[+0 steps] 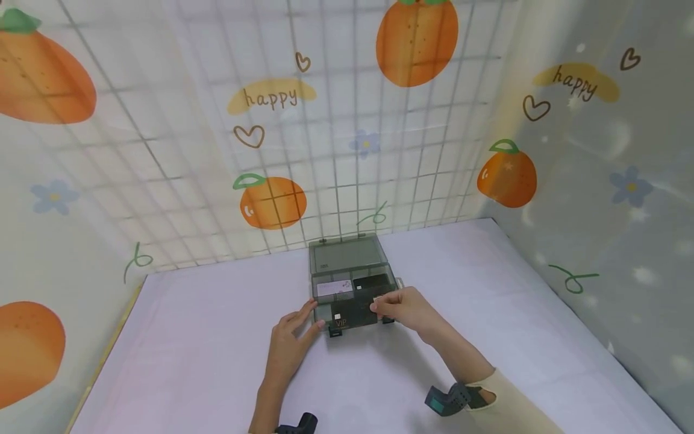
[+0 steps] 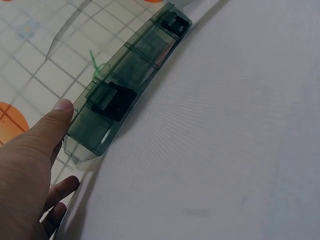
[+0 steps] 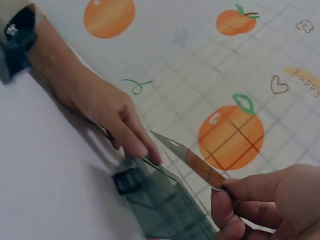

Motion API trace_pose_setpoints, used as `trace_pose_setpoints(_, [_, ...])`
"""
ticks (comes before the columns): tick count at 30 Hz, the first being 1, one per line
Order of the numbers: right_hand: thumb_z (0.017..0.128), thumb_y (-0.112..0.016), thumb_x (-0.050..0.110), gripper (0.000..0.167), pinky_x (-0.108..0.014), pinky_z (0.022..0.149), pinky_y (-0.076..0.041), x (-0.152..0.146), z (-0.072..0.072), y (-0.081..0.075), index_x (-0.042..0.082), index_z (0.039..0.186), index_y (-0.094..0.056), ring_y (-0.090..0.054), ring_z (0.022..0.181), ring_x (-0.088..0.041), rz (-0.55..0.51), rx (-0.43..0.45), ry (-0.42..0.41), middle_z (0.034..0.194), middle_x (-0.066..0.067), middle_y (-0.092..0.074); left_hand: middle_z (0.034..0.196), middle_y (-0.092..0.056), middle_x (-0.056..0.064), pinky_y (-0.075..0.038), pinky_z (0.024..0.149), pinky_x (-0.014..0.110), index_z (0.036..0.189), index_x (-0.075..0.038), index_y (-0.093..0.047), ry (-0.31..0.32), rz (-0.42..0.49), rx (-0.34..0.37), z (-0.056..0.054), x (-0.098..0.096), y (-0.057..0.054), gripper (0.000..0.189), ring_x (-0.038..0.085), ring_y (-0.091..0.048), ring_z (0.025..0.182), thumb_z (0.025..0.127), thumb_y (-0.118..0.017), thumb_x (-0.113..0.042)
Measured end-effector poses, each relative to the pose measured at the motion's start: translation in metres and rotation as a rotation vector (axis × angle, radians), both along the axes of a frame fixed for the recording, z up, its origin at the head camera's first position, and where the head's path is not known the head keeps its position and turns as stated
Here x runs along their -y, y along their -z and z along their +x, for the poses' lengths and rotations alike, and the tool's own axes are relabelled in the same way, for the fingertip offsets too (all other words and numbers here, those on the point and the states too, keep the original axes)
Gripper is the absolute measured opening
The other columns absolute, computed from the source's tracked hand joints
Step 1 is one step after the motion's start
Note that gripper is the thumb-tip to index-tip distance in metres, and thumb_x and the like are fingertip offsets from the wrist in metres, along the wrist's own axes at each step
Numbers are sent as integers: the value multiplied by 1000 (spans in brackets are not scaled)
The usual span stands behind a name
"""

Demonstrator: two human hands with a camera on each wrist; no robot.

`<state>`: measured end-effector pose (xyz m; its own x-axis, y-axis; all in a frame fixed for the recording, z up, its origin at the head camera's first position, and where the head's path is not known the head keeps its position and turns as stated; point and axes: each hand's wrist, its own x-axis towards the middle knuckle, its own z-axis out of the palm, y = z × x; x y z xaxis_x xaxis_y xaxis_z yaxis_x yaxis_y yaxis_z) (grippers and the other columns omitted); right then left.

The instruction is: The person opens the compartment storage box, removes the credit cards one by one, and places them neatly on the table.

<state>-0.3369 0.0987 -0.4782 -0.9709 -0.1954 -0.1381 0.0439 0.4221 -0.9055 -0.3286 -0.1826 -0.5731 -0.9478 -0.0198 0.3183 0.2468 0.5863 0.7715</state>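
Nearest the camera, two dark wrist-worn cameras, left (image 1: 297, 424) and right (image 1: 447, 399), are seen strapped to the forearms. Beyond them, the left hand (image 1: 290, 345) is laid with extended fingers and thumb against the left side of a translucent grey-green plastic box (image 1: 323, 313), which is set lid-up on the white-covered counter (image 1: 206, 361). By the right hand (image 1: 401, 308), a flat black card lettered "VIP" (image 1: 355, 313) is pinched at its right end and held tilted over the box's front part; whether its lower edge is touching the box cannot be told. Farther back in the box, a pale rectangular card (image 1: 333, 288) and a second black card (image 1: 371, 281) are seen.

The held card is gripped at one end only, so it could be twisted or dropped if the pinch were loosened. Should its free end be caught on a rim or divider, it might be bent. The box could be slid across the smooth-looking counter if pushed, since only light bracing appears to be given.
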Motion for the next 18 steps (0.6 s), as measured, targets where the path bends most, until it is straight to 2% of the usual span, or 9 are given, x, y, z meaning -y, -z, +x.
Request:
trace_pose_setpoints(6, [90, -76, 30, 19, -35, 73, -48, 12, 14, 19, 12, 83, -80, -57, 92, -21, 10, -14, -8, 88, 1, -71, 139, -58, -18, -43, 102, 58, 135, -31, -65, 14, 0, -26, -1, 0, -1, 53, 27, -55, 124, 87, -72, -53])
trace_pose_setpoints(12, [90, -76, 25, 17, -33, 73, -48, 18, 18, 34, 10, 85, -80, -57, 89, -19, -33, -5, -26, 88, 0, -73, 139, -57, -17, -44, 101, 56, 135, -28, -65, 26, 1, -34, 0, -1, -2, 52, 27, -55, 123, 88, -73, -49])
trace_pose_setpoints(18, [91, -75, 22, 17, -30, 61, -39, 25, 19, 40, 10, 80, -79, -51, 76, -17, -23, -36, -59, 84, 1, -71, 139, -58, -17, -42, 103, 58, 136, -30, -64, 11, -13, -24, 1, 1, -3, 53, 27, -55, 124, 88, -72, -51])
